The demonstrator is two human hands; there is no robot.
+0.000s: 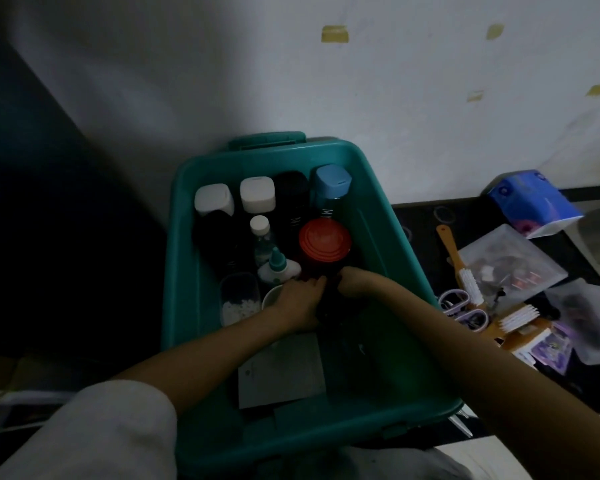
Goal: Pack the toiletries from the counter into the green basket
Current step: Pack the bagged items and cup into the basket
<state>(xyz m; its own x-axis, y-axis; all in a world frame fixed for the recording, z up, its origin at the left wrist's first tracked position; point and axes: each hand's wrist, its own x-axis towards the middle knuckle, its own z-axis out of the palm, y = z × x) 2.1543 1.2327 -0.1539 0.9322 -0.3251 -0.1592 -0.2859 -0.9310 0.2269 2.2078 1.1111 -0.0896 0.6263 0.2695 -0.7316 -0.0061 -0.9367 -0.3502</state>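
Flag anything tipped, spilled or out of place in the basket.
Only the teal-capped bottle seems off: it looks tilted in the basket, while the taller bottles behind it stand upright. No spill shows, though the light is dim.

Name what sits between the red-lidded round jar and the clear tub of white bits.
In the head view, a small white squeeze bottle with a teal nozzle sits between the red-lidded round jar and the clear tub of white bits.
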